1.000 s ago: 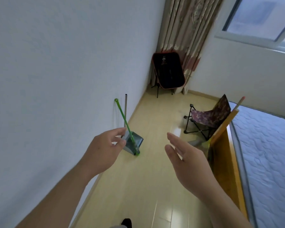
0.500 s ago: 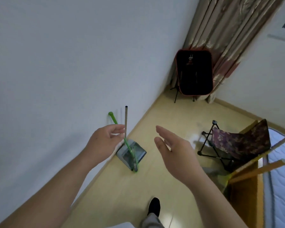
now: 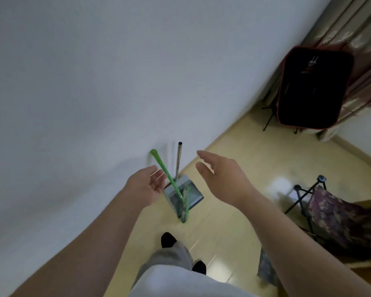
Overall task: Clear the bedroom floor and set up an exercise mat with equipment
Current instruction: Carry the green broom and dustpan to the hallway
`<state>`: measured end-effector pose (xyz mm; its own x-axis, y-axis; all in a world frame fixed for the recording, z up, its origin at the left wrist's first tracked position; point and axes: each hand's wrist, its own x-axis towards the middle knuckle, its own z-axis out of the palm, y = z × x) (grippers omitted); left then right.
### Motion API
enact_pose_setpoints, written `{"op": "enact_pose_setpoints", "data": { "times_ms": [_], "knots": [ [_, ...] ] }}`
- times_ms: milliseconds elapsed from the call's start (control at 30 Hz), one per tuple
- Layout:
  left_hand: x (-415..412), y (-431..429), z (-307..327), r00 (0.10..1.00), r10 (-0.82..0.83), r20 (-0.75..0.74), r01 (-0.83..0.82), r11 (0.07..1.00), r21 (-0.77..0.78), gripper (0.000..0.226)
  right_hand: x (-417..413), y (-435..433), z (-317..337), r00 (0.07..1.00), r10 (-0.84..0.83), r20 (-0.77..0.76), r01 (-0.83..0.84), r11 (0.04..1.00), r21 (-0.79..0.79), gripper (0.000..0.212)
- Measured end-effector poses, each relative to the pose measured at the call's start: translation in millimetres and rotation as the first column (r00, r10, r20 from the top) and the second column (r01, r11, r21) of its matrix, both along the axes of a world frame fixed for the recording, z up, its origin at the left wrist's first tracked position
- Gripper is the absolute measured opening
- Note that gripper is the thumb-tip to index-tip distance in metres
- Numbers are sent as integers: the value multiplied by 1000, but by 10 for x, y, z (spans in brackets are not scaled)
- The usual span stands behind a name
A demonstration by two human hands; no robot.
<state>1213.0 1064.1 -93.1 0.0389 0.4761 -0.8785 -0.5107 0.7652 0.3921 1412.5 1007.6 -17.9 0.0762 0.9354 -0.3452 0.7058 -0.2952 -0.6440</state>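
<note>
Two hands, the left hand [image 3: 146,187] and the right hand [image 3: 225,179], extend with fingers released and empty toward the green broom [image 3: 167,176] and dustpan [image 3: 193,195] leaning on the wall [image 3: 94,103] at the floor [image 3: 234,221] edge; floor clearing appears underway, requiring next a grip on both handles.

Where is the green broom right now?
In the head view, the green broom stands tilted by the white wall, left of centre, its lower end at the grey dustpan, just beyond the left hand.
</note>
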Motion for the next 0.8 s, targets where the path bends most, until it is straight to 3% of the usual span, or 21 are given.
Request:
{"op": "enact_pose_setpoints", "data": {
  "times_ms": [100, 300, 500, 667, 800],
  "knots": [
    [79, 419, -358, 999, 33, 28, -33, 999, -24, 15, 27, 191, -48, 1000, 6, 28, -5, 999, -35, 47],
    [258, 976, -874, 992, 91, -88, -92, 996, -8, 17, 163, 390, -57, 998, 12, 63, -8, 997, -76, 47],
    [281, 1208, -1131, 997, 75, 8, -74, 997, -27, 14, 274, 463, -70, 996, 40, 81, -34, 996, -80, 46],
    [233, 1304, -1300, 987, 92, -133, -104, 991, -88, 27, 377, 474, -97, 994, 46, 98, -35, 993, -109, 45],
    [231, 1290, -1341, 989, 144, -37, -147, 986, -84, 33, 459, 486, -71, 987, 95, 126, -76, 986, -148, 44]
  ]
}}
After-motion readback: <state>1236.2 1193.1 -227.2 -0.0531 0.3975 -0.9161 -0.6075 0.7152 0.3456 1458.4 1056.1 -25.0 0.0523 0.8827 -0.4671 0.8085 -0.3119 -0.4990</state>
